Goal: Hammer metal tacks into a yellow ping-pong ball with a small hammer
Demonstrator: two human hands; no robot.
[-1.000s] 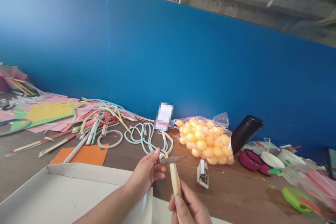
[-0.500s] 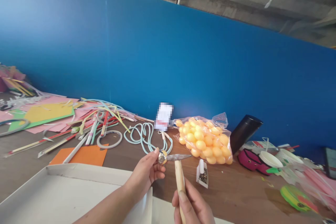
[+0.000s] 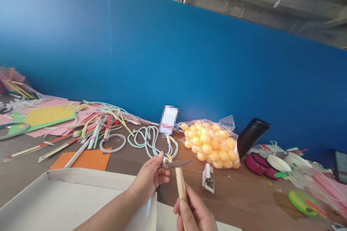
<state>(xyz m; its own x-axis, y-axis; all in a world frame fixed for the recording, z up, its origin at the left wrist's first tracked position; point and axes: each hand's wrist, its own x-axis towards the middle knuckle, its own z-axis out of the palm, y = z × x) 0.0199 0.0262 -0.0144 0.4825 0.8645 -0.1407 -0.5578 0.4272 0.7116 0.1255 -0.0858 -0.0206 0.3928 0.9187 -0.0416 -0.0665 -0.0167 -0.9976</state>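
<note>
In my left hand [image 3: 150, 173], between thumb and fingers, is a small yellow-orange ball [image 3: 170, 157] with shiny silver studs over its near side. My right hand [image 3: 193, 207] is closed around the pale wooden handle of a hammer [image 3: 181, 186]. The hammer's metal head is pointed at its right end. Its left end overlaps the ball in view; whether they touch I cannot tell. Right of the hammer stands a small open white box [image 3: 211, 186] with small metal pieces inside. Behind it lies a clear bag of yellow-orange balls [image 3: 214, 148].
A white tray [image 3: 81, 202] sits under my left forearm. Coiled pale-blue cord [image 3: 148, 139], orange paper [image 3: 81, 160] and tangled strips lie to the left. A black cylinder [image 3: 253, 135], a magenta item [image 3: 258, 166] and a green-yellow item [image 3: 305, 202] are to the right. A blue partition [image 3: 173, 50] rises behind.
My right hand has moved the hammer a little left and down, bringing its head over the ball's side. My left hand has stayed nearly still with the ball.
</note>
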